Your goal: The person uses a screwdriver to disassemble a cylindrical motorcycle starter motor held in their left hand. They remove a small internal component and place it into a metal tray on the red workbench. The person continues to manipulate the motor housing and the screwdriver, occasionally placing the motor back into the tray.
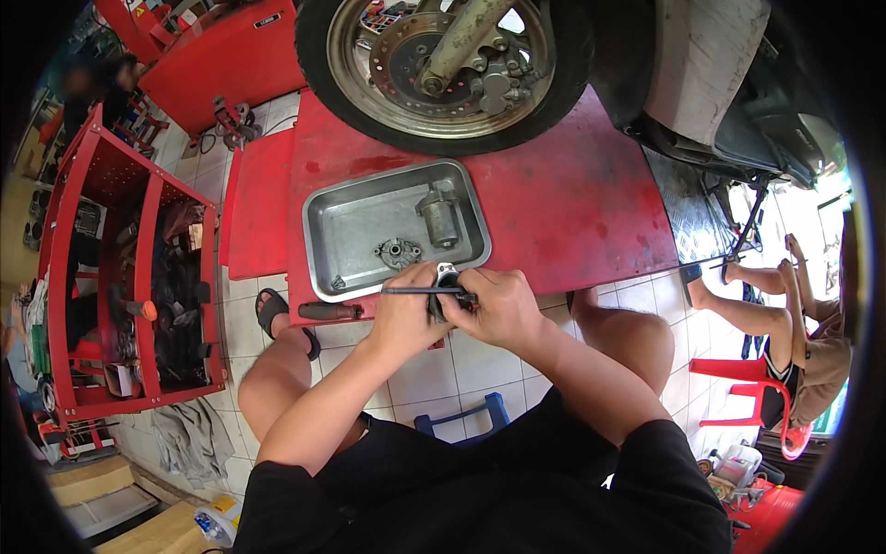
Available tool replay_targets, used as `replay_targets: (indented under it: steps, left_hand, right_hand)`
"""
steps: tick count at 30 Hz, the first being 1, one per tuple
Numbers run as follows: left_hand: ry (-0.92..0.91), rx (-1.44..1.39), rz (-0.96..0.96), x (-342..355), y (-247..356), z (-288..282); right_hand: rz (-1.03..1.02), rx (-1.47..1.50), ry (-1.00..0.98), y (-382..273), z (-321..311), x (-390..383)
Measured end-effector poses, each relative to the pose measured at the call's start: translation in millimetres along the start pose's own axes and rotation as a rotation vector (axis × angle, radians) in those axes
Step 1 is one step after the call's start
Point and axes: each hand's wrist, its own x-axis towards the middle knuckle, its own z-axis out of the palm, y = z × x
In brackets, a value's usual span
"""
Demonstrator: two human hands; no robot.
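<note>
My left hand (403,312) and my right hand (501,307) meet over the near edge of the tray, both closed. Between them is a small metal part (447,276), silver on top and dark below, mostly hidden by my fingers. A thin dark rod (406,291) lies across it, one end sticking out past my left hand and the other at my right fingers. In the metal tray (318,242) just beyond, a cylindrical metal motor (439,218) stands near a flat cast metal piece (398,252) with holes. A small dark bit (339,282) lies in the near left corner.
The tray rests on a red lift platform (581,203), below a motorcycle's front wheel (346,102). A dark-handled tool (329,311) lies at the platform's near edge. A red tool cart (148,277) stands left, a blue stool (461,420) below me. Another person (817,346) sits at right.
</note>
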Motion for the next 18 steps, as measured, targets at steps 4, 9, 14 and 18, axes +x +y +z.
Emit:
replay_targets:
  steps: [4,9,14,18]
  left_hand:
    - [-0.071,-0.012,-0.004,0.0,8.7,-6.6]
    - [-0.114,-0.049,-0.041,-4.4,14.0,-12.4]
    - [-0.082,-0.051,0.047,-4.9,10.8,-15.1]
    - [-0.254,-0.055,0.041,-3.1,15.0,-26.6]
  right_hand:
    - [-0.095,-0.007,-0.062,3.7,-7.2,-0.6]
    - [-0.064,0.093,-0.099,-3.4,-10.0,-3.0]
    - [-0.188,0.109,-0.115,1.2,-10.4,-1.5]
    - [-0.233,0.13,-0.134,3.9,-16.5,-6.5]
